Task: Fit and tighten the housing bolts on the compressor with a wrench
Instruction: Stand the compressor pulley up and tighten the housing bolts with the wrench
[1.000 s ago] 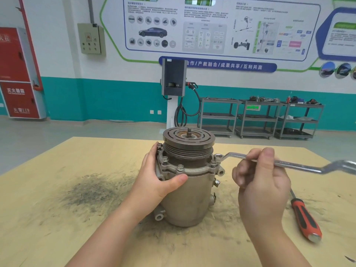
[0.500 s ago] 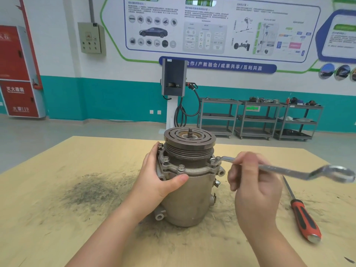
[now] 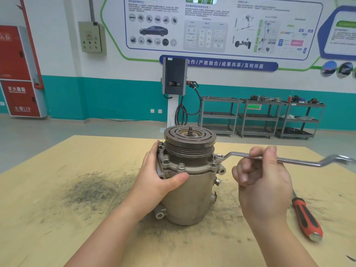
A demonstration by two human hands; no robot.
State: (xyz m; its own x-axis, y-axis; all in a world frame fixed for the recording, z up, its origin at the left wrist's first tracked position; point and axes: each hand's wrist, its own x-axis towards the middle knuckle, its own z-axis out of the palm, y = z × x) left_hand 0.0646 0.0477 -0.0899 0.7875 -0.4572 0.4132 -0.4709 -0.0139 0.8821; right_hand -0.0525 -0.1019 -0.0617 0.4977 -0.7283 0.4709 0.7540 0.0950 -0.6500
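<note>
- The compressor point(image 3: 189, 182) stood upright on the wooden table point(image 3: 57, 218), pulley end up, near the middle of the surface.
- My left hand point(image 3: 159, 176) gripped the housing just below the flange, thumb across the front and fingers wrapped round the far side, steadying the unit.
- My right hand point(image 3: 264, 182) held the wrench point(image 3: 269, 158) part-way along its shank, pinched between thumb and curled fingers.
- The ring end of the wrench sat over the housing bolt point(image 3: 218, 157) at the right side of the flange; the far end showed motion blur.
- Three further bolts were visible in their holes: one at front centre point(image 3: 181, 166), one at front left point(image 3: 165, 158), one at far left point(image 3: 160, 144). All appeared seated.
- I could not tell from this view how tight any of them was, nor whether bolts stood on the hidden rear of the flange.
- Judgement: fitting looked complete on the visible side; tightening was in hand at the right-side bolt, with the remaining bolts possibly still to be wrenched.
- A red-handled screwdriver point(image 3: 306, 218) lay on the table to my right, untouched.
</note>
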